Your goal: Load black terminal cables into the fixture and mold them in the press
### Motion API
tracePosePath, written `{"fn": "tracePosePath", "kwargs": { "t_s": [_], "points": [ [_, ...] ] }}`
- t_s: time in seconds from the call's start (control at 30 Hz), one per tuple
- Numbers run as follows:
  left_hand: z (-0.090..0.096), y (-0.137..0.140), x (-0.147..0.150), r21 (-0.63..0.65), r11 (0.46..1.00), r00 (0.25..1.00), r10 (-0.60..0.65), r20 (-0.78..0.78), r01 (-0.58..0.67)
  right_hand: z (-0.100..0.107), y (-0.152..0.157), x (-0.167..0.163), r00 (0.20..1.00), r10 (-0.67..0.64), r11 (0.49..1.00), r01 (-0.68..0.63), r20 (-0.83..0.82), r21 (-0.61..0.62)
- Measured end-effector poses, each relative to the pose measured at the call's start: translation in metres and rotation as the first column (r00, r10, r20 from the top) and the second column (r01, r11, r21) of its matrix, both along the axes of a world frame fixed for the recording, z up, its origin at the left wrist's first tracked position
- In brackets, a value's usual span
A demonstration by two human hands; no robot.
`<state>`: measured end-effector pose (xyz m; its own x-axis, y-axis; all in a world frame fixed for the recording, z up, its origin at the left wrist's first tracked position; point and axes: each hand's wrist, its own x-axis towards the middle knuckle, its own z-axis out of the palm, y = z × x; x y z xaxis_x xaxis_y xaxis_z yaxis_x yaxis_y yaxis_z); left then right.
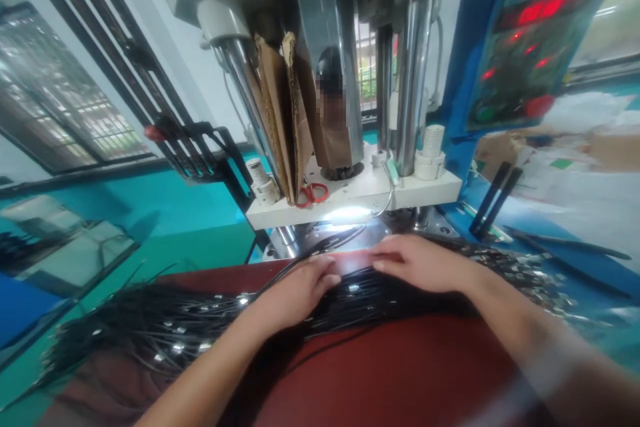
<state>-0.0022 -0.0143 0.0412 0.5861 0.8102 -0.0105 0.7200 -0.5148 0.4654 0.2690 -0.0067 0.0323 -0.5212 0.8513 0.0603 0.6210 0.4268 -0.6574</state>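
My left hand (299,288) is closed, its thumb and fingers pinched together at the near edge of the press. Facing it, my right hand (425,263) is also closed, thumb against fingers. A thin black cable (356,272) runs from one hand to the other, and both seem to grip it; the fingertips are partly blurred. Under and around the hands lies a large heap of black cables (360,303) with shiny metal ends. Just beyond my fingers, a bright lamp lights the press's lower metal plate (370,235).
The press's pale upper plate (420,192) hangs close above the hands, between steel columns (413,80). Red-handled scissors (314,194) and folded cardboard (285,120) rest on it. A blue control panel (525,47) with red displays stands right. A dark red surface (400,373) lies nearest me.
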Motion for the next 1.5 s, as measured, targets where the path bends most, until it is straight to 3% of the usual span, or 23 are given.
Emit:
{"fn": "tracePosePath", "kwargs": {
  "t_s": [0.1,0.17,0.37,0.53,0.9,1.13,1.23,1.5],
  "points": [
    [0.005,0.014,0.003,-0.167,0.982,0.996,-0.094,-0.006,0.092,-0.004,-0.004,-0.013,0.997,0.008,0.999,-0.011,0.073,0.047],
    [0.001,0.019,0.006,-0.21,0.973,0.995,-0.098,0.018,0.099,-0.006,-0.005,-0.019,0.996,-0.018,0.998,0.013,0.087,0.057],
    [-0.019,0.013,0.01,-0.136,0.991,0.988,0.042,0.148,-0.021,-0.003,-0.006,-0.022,0.999,-0.041,0.993,0.037,0.036,0.113],
    [-0.015,0.007,0.011,-0.076,0.995,0.985,0.075,0.153,-0.064,-0.007,-0.007,-0.023,0.998,-0.042,0.993,0.038,0.036,0.114],
    [-0.015,0.003,0.011,-0.068,0.997,0.992,0.039,0.118,-0.031,-0.008,-0.007,-0.024,0.995,-0.072,0.996,0.068,0.074,0.056],
    [-0.005,0.0,0.014,-0.05,0.998,0.993,0.051,0.108,-0.046,-0.004,-0.011,-0.026,0.996,-0.091,0.991,0.093,-0.022,0.091],
    [-0.001,-0.001,0.013,-0.033,0.998,0.991,0.049,0.121,-0.045,0.001,-0.012,-0.022,0.997,-0.071,0.985,0.069,0.005,0.158],
    [-0.007,-0.001,0.013,-0.119,0.993,0.989,0.011,0.149,0.007,-0.001,-0.006,-0.01,0.989,-0.014,0.993,-0.003,0.149,0.117]
  ]
}}
